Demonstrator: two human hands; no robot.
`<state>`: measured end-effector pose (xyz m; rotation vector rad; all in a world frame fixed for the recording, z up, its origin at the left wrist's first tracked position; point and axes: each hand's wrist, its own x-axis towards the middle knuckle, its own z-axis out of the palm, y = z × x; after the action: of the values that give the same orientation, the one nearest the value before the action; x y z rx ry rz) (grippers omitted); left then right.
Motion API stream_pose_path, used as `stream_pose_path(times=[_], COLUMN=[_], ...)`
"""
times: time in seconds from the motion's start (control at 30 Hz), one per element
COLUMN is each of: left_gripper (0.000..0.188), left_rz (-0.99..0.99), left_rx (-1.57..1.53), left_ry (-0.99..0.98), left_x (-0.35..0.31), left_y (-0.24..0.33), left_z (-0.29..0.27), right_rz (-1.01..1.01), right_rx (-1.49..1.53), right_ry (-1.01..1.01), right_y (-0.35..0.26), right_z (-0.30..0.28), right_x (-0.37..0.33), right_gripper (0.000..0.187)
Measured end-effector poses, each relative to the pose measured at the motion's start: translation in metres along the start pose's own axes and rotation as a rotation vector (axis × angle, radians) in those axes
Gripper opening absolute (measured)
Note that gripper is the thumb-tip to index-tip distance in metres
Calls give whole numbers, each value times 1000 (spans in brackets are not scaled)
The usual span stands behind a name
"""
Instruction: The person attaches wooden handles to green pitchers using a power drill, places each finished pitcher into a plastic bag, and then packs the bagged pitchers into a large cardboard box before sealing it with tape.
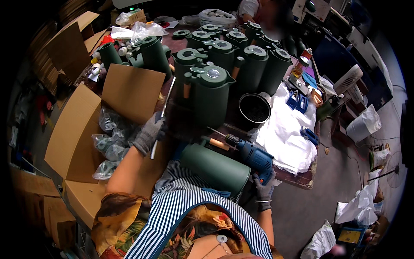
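Note:
My left hand (148, 134), in a grey glove, is closed round a long thin metal rod (168, 98) that slants up past the table's front edge. My right hand (264, 187), also gloved, grips the handle of a blue electric drill (254, 155). The drill's long bit points up and left toward the tabletop. Across my lap lies a dark green jug (213, 166) on its side, its wooden handle (219, 144) turned toward the table. It rests against my striped apron (172, 203), just below the drill. Its base is toward my right hand.
Several green lidded jugs (211, 99) stand ahead on the table. A round black bowl (254, 108) of small dark pieces and white sheets (284, 138) with blue clamps (297, 101) sit right. On my left, an open cardboard box (75, 142) holds plastic-wrapped parts (113, 146). A person (254, 9) is across the table.

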<state>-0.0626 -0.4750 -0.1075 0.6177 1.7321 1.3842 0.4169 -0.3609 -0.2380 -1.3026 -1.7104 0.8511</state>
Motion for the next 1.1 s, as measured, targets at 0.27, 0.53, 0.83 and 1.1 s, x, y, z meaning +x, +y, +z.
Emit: stream_pose_path(times=[0.27,0.53,0.83,1.1], left_gripper=[16,36,28,50], left_rz=[98,366,-132,374], left_rx=[-198,209,-416,134], left_ry=[105,233,-141,-104], left_x=[-1,83,236,248], left_y=[-32,99,203,138], left_z=[25,-33,-284,-298], right_rz=[65,55,213,156], right_rx=[153,122,84,30], right_ry=[-72,-49,-61,-19], right_y=[20,44,24,9], right_z=[6,1,3,-20], right_x=[3,1,-4,-16], right_gripper=[82,83,85,83])
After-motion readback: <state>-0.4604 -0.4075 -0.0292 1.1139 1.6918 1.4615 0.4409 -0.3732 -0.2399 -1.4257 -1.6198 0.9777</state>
